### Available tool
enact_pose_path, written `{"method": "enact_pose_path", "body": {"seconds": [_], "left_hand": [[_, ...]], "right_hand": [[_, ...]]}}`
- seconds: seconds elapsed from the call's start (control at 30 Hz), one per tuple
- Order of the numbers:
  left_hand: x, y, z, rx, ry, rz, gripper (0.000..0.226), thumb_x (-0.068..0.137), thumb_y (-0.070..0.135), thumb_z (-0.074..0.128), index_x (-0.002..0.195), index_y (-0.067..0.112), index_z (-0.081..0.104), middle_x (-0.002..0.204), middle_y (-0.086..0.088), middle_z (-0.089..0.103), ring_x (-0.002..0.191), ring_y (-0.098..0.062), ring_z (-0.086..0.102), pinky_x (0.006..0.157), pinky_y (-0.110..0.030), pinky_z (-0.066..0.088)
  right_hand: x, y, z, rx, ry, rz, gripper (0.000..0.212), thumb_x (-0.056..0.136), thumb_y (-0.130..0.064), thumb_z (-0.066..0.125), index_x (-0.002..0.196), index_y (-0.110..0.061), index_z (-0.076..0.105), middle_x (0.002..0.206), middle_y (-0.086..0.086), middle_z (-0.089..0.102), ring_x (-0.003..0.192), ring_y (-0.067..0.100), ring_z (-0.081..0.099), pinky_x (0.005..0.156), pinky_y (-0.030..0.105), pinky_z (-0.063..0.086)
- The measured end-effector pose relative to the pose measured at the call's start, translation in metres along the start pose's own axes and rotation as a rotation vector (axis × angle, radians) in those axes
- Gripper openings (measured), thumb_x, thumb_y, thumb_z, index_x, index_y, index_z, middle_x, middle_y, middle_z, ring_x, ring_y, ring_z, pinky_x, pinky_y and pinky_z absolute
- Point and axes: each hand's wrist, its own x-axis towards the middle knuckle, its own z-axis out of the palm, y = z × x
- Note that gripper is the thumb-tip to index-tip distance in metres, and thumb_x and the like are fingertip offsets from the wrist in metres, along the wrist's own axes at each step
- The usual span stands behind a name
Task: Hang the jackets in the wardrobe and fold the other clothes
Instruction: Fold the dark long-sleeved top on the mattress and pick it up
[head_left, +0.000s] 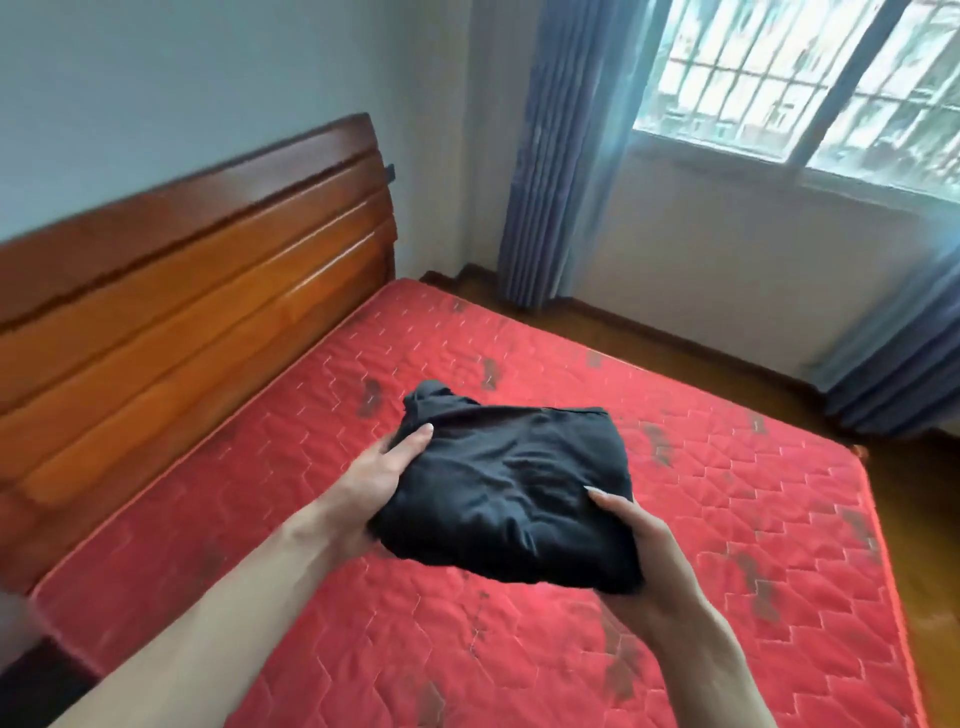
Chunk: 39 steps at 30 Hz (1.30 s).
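Observation:
A black garment (509, 483), folded into a thick bundle, is held up over the red quilted mattress (727, 519). My left hand (374, 480) grips its left side, thumb lying on top and fingers hidden underneath. My right hand (636, 540) grips its near right corner the same way, thumb on top. A loose bit of cloth sticks out at the bundle's far left corner. No wardrobe or jacket is in view.
A wooden headboard (197, 291) stands along the left of the bed. Blue curtains (561, 156) hang beside a barred window (810, 88) at the back right. Wooden floor (779, 358) runs between the bed and the window wall.

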Motion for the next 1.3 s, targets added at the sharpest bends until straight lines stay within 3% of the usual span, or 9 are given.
{"method": "enact_pose_path", "body": {"seconds": [0.13,0.33,0.5,0.63,0.97,1.13,1.3], "left_hand": [[-0.078,0.012,-0.047,-0.086,0.149,0.097,0.04,0.099,0.035,0.063,0.134,0.016,0.069,0.133,-0.01,0.072,0.121,-0.026,0.07,0.086,-0.031,0.062],[-0.192,0.016,-0.124,-0.237,0.392,0.218,0.042,0.102,0.035,0.059,0.139,0.016,0.066,0.139,-0.011,0.068,0.127,-0.028,0.066,0.101,-0.039,0.056],[-0.29,0.027,-0.181,-0.288,0.647,0.295,0.027,0.095,0.035,0.067,0.117,0.025,0.08,0.128,-0.008,0.074,0.114,-0.024,0.073,0.079,-0.03,0.062],[-0.369,0.033,-0.233,-0.298,0.816,0.287,0.027,0.099,0.04,0.067,0.122,0.03,0.077,0.129,-0.002,0.074,0.116,-0.023,0.073,0.093,-0.038,0.059],[-0.533,0.026,-0.35,-0.477,1.131,0.392,0.04,0.094,0.047,0.073,0.13,0.028,0.069,0.121,0.001,0.077,0.106,-0.024,0.076,0.077,-0.036,0.064],[-0.595,0.007,-0.395,-0.52,1.266,0.412,0.049,0.092,0.051,0.074,0.135,0.03,0.066,0.128,0.0,0.074,0.116,-0.028,0.072,0.101,-0.047,0.058],[-0.646,-0.01,-0.426,-0.569,1.368,0.442,0.068,0.081,0.058,0.08,0.141,0.033,0.062,0.135,0.0,0.07,0.122,-0.029,0.068,0.107,-0.051,0.053]], "right_hand": [[-0.004,0.016,0.063,-0.077,-0.161,0.07,0.056,0.078,-0.015,0.075,0.132,-0.009,0.067,0.126,0.023,0.072,0.099,0.037,0.076,0.071,0.043,0.064],[-0.004,0.064,0.167,-0.205,-0.4,0.222,0.06,0.078,-0.019,0.076,0.136,-0.011,0.065,0.128,0.021,0.072,0.1,0.035,0.076,0.075,0.043,0.064],[-0.011,0.127,0.262,-0.304,-0.574,0.361,0.07,0.064,-0.021,0.092,0.13,-0.011,0.071,0.13,0.021,0.071,0.111,0.038,0.073,0.079,0.045,0.063],[-0.025,0.185,0.336,-0.364,-0.709,0.467,0.06,0.076,-0.022,0.086,0.134,-0.014,0.07,0.135,0.02,0.069,0.12,0.039,0.069,0.085,0.045,0.062],[-0.086,0.334,0.495,-0.417,-0.886,0.617,0.07,0.066,-0.02,0.093,0.132,-0.011,0.071,0.133,0.019,0.07,0.117,0.039,0.071,0.083,0.047,0.062],[-0.115,0.394,0.547,-0.484,-0.926,0.682,0.058,0.079,-0.019,0.083,0.135,-0.008,0.067,0.131,0.02,0.071,0.116,0.039,0.071,0.084,0.048,0.062],[-0.144,0.441,0.598,-0.568,-1.024,0.736,0.052,0.086,-0.02,0.078,0.134,-0.005,0.065,0.131,0.022,0.07,0.115,0.042,0.071,0.082,0.049,0.063]]}}
